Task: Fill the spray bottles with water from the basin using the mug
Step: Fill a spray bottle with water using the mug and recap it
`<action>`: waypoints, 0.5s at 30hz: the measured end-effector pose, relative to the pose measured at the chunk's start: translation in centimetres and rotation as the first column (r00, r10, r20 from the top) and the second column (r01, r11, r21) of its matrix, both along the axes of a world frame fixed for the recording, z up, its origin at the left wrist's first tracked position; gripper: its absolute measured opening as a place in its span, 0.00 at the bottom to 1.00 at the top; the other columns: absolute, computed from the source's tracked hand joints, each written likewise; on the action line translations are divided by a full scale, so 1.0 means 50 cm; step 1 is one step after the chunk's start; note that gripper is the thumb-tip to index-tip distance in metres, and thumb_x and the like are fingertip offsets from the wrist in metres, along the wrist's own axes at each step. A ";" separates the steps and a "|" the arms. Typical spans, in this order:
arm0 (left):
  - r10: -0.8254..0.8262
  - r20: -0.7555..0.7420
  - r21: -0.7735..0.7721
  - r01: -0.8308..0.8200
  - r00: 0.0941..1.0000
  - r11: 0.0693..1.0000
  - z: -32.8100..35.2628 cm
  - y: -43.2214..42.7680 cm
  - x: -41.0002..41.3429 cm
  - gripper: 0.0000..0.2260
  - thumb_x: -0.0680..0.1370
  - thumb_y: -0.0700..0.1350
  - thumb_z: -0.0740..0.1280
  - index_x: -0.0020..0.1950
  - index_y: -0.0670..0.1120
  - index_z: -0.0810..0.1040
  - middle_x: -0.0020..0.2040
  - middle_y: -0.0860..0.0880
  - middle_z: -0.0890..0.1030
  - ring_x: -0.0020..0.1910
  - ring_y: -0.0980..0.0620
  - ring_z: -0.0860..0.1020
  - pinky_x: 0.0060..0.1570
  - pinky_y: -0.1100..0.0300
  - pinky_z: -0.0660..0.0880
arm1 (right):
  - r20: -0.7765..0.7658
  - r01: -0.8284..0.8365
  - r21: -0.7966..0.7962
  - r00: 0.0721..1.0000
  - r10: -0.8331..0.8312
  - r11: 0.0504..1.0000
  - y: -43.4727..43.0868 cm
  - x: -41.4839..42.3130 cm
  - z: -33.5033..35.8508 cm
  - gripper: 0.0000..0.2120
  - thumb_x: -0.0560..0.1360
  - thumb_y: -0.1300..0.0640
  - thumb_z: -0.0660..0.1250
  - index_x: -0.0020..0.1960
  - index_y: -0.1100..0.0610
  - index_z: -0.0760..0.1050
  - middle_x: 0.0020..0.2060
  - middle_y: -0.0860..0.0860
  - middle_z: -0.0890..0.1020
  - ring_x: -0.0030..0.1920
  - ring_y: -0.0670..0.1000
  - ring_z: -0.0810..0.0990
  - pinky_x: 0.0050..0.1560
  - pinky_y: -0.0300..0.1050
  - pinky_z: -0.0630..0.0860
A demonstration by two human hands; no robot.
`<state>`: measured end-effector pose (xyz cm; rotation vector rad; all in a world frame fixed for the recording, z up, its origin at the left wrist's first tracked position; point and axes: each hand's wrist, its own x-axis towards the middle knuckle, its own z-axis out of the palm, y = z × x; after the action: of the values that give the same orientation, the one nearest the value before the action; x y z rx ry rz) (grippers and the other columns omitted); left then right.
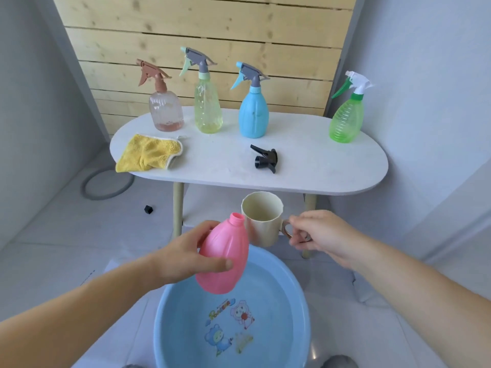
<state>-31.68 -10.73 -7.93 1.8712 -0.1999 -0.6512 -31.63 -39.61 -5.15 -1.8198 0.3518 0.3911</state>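
Note:
My left hand (183, 254) grips an uncapped pink bottle (225, 257), tilted with its open neck up toward the right, over the blue basin (170, 309) of water. My right hand (316, 235) holds the handle of a cream mug (263, 221), upright just right of the bottle's neck. A black spray head (265, 158) lies on the white table (332, 166). Standing at the table's back are a brown-topped clear bottle (164, 107), a yellow-green bottle (207, 107), a blue bottle (253, 112) and a green bottle (346, 118), all with spray heads on.
A yellow cloth (148, 152) hangs over the table's left front edge. The table's wooden legs (177, 208) stand just behind the basin. A grey ring (106, 183) and a small black cap (148, 209) lie on the floor at left. White walls close in both sides.

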 end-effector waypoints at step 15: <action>0.186 -0.182 0.003 -0.189 0.965 0.982 -0.154 0.019 -0.051 0.35 0.65 0.51 0.81 0.68 0.61 0.71 0.63 0.50 0.80 0.58 0.49 0.83 0.49 0.47 0.86 | -0.121 -0.332 -0.496 0.942 0.315 0.802 0.064 -0.013 -0.401 0.21 0.79 0.50 0.64 0.30 0.55 0.65 0.28 0.50 0.67 0.30 0.50 0.63 0.33 0.45 0.59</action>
<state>-34.20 -9.77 -15.60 1.7789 0.0905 -0.6829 -32.26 -36.43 -25.20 -2.4149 0.1686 0.6084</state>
